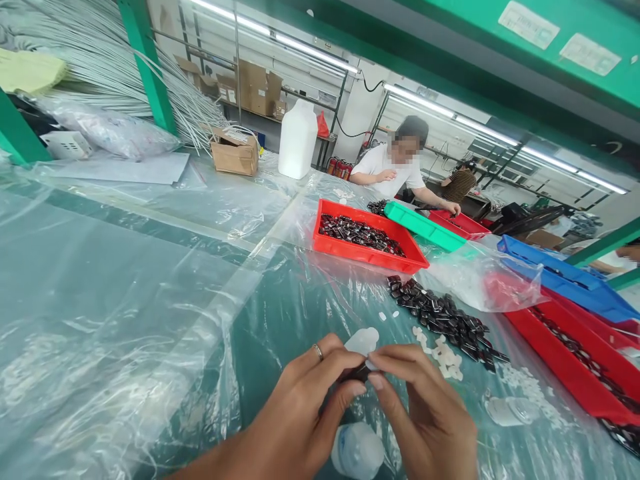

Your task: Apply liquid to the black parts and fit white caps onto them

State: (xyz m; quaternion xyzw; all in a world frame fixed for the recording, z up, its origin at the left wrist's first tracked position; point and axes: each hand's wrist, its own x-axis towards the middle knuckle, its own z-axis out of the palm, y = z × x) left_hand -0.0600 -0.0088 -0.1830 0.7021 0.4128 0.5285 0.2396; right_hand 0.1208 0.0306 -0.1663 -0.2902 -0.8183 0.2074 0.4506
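My left hand [313, 393] is closed in a pinch on a small dark, glossy piece [356, 372], mostly covered by the fingers. The fingertips of my right hand [423, 407] meet it from the other side, pinching a small whitish piece [371, 365] against its end. Just beyond the fingers lies a flat white rounded shape [363, 340] on the plastic-covered table. Below and between the hands stands a translucent bottle [357, 452], partly hidden. Right of my hands are a pile of black pieces [445, 320] and small white bits [447, 358].
A red tray [370, 262] full of black pieces is ahead; a green tray [425, 227] lies behind it. Red [565, 360] and blue [575, 280] bins stand at right. A clear bottle [511, 411] lies nearby. Across the table, a person [393, 163] reaches into another red tray [473, 227].
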